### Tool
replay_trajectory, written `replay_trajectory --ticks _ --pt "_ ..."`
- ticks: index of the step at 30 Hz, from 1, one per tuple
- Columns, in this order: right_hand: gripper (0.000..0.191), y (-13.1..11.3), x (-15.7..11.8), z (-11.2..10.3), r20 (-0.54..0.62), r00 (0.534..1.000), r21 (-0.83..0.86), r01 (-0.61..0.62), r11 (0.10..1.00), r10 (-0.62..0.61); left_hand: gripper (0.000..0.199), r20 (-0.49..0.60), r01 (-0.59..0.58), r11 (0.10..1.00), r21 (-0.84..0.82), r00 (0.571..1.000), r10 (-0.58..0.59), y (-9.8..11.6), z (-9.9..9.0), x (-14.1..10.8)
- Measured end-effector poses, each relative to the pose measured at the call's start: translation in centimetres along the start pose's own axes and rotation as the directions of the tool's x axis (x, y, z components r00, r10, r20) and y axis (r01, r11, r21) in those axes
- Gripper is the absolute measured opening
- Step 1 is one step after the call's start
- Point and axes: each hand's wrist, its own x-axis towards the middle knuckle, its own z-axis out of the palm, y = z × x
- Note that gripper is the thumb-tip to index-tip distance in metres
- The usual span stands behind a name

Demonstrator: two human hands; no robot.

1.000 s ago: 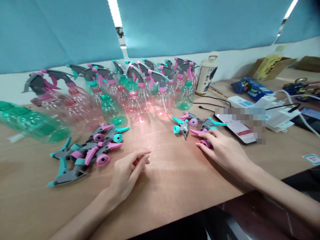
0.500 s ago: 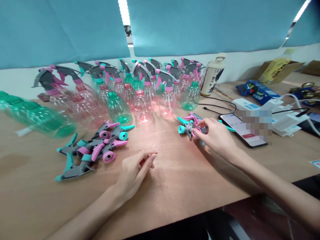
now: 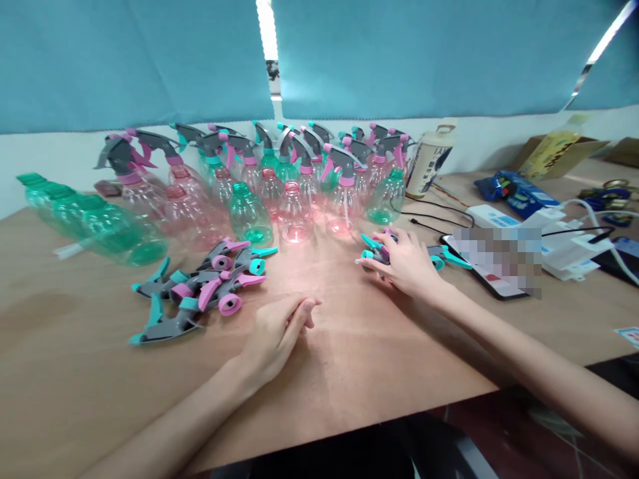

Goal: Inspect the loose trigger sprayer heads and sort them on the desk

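My left hand (image 3: 282,332) rests on the table with its fingers curled together and nothing visible in them. My right hand (image 3: 407,263) lies with spread fingers over a small group of spray heads (image 3: 438,256), partly covering them. To the left sits a pile of grey spray heads (image 3: 204,286) with pink and teal collars and triggers. Behind the hands stand several pink and green bottles, some with spray heads fitted. An open green bottle (image 3: 251,216) and an open pink bottle (image 3: 295,216) are at the front of them.
Green bottles (image 3: 110,226) lie along the left of the table (image 3: 319,412). A phone (image 3: 492,266), black cables, a white power strip (image 3: 564,243) and a blue packet (image 3: 524,193) are at the right. A cream bottle (image 3: 430,159) stands behind.
My right hand has shifted a little left and spread flatter over the small group of spray heads. My left hand stays curled. The view has turned slightly left.
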Motion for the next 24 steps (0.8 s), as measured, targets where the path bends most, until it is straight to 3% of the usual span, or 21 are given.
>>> replay_trajectory --ticks 3,6,11,17,24 --pt "0.074 -0.2 0.3 0.9 0.042 0.996 -0.026 -0.075 0.997 0.076 0.037 -0.009 0.012 1.0 -0.006 1.0 -0.012 0.0 -0.1 0.0" --pt "0.069 0.0 0.4 1.4 0.067 0.995 0.005 -0.077 0.997 0.077 0.039 -0.011 0.014 1.0 -0.008 1.0 -0.014 0.0 -0.1 0.0" --pt "0.057 0.8 0.5 1.3 0.108 0.994 0.059 0.029 0.998 -0.036 0.038 -0.003 0.006 1.0 0.01 1.0 -0.006 0.0 -0.1 0.1" --pt "0.058 1.7 -0.3 0.2 0.158 0.98 0.119 0.101 0.988 -0.12 0.038 0.013 0.016 1.0 0.015 1.0 -0.016 -0.1 0.0 0.0" --pt "0.055 3.4 -1.0 -1.5 0.265 0.917 0.274 0.224 0.935 -0.297 0.037 0.049 -0.011 0.997 0.073 0.999 0.008 0.4 -0.6 -0.1"
